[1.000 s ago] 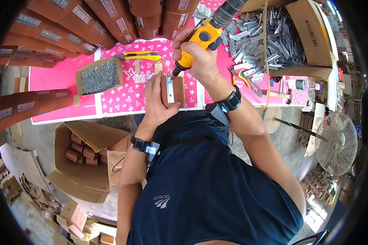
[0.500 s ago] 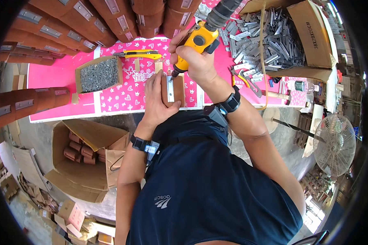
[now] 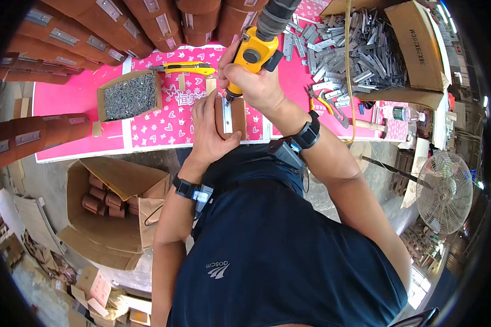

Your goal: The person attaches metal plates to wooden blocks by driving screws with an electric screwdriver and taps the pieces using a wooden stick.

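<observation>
My right hand (image 3: 256, 84) is wrapped round a yellow electric screwdriver (image 3: 258, 50) with a dark, thick rear end. Its tip points down at the upper end of a silver metal strip (image 3: 227, 119). The strip lies lengthwise on a reddish-brown block (image 3: 238, 122) near the table's front edge. My left hand (image 3: 208, 122) grips this block from the left, fingers along its side and thumb at its lower end. Whether a screw sits under the tip is too small to tell. A small wooden piece (image 3: 211, 86) lies just above the block.
Left of my hands are a box of screws (image 3: 130, 97) and a yellow utility knife (image 3: 186, 68). Brown blocks with strips (image 3: 163, 24) stand stacked behind. To the right lie pliers (image 3: 327, 103), many metal strips (image 3: 360, 52), a hanging hose (image 3: 349, 71) and a bottle (image 3: 403, 114).
The screwdriver and my right hand have shifted slightly left, bringing the tip over the strip's upper end. My left hand stays on the block.
</observation>
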The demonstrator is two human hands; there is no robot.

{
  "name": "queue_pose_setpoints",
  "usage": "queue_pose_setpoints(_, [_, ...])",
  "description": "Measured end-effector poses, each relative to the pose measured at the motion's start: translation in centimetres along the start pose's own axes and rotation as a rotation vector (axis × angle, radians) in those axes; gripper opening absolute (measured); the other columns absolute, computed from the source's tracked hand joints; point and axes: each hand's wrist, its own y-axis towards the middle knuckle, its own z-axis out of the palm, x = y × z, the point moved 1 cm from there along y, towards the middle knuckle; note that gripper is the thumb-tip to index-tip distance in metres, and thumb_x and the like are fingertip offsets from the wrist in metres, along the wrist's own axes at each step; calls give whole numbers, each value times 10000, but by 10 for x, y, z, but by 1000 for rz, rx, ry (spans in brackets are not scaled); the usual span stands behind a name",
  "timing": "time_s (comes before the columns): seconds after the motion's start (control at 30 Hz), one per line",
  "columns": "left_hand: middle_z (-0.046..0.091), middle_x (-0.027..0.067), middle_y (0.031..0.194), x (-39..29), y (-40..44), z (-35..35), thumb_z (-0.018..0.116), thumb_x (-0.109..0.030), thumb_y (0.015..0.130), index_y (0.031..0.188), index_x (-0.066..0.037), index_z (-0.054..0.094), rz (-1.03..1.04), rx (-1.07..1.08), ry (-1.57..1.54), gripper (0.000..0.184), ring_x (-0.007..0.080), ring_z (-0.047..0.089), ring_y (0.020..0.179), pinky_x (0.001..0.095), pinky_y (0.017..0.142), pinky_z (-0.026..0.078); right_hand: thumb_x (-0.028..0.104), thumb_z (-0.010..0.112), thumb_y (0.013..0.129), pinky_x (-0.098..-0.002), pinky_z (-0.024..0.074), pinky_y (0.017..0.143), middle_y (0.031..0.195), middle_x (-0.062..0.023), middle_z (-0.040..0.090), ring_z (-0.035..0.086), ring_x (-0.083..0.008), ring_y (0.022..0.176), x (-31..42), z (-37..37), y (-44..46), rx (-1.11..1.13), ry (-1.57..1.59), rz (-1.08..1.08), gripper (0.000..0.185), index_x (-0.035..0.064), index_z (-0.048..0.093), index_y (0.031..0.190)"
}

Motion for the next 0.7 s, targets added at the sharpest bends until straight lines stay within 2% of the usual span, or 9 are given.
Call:
queue_pose_setpoints(0.1, [425, 258, 1337, -1, 0, -1, 791, -375, 642, 1521, 12, 294, 14, -16, 10, 1082, 441, 384, 1276, 555, 1127, 306, -24, 637, 807, -303, 552, 609, 777, -60, 645, 656, -153, 673, 0, 5, -1, -21, -29, 50, 110, 12, 631, 911])
queue_pose_setpoints(0.17, [428, 259, 1336, -2, 0, -1, 790, -377, 647, 1499, 15, 313, 23, -27, 11, 1052, 444, 384, 1274, 556, 1118, 311, -8, 660, 801, -292, 544, 619, 771, -48, 645, 652, -142, 677, 2, 11, -3, 36, -20, -47, 105, 15, 633, 900])
queue_pose_setpoints(0.33, [434, 258, 1321, 5, 1, 2, 792, -386, 648, 1450, 15, 347, 39, -19, 12, 1000, 443, 391, 1262, 557, 1108, 318, -14, 715, 760, -288, 539, 710, 850, -33, 667, 648, -117, 781, 5, 13, -6, 184, -128, -5, 167, 29, 652, 909])
queue_pose_setpoints(0.43, [437, 255, 1313, 6, -1, 2, 794, -385, 647, 1437, 12, 356, 49, -37, 10, 986, 442, 394, 1254, 555, 1106, 321, -18, 702, 772, -286, 533, 708, 848, -23, 664, 636, -112, 768, -1, 8, -8, 234, -145, -1, 153, 42, 653, 904])
queue_pose_setpoints(0.57, [436, 253, 1316, 9, -2, 4, 800, -364, 649, 1439, 0, 361, 67, -37, -8, 974, 440, 396, 1255, 549, 1102, 329, -26, 694, 779, -281, 514, 744, 892, -27, 661, 626, -111, 825, 6, 14, -16, 253, -155, 45, 169, 44, 635, 921])
queue_pose_setpoints(0.6, [436, 253, 1316, 10, -3, 3, 800, -364, 649, 1439, 0, 361, 77, -44, 1, 974, 440, 396, 1255, 549, 1102, 329, -16, 688, 800, -280, 509, 768, 925, -30, 654, 619, -110, 852, -4, 11, -19, 294, -136, -41, 180, 41, 633, 962])
queue_pose_setpoints(0.63, [431, 256, 1330, 8, -1, 2, 807, -353, 649, 1457, -4, 347, 45, -18, 2, 994, 442, 393, 1267, 549, 1110, 326, -5, 685, 815, -290, 516, 791, 937, -39, 652, 630, -121, 878, -1, 12, -22, 312, -113, -36, 187, 37, 635, 990])
queue_pose_setpoints(0.7, [425, 259, 1343, 5, -4, 2, 814, -343, 648, 1476, -9, 333, 17, 8, 3, 1014, 444, 390, 1279, 548, 1118, 324, -4, 699, 811, -303, 540, 786, 942, -59, 664, 651, -137, 880, 2, 12, -26, 197, -8, -56, 192, 22, 638, 991])
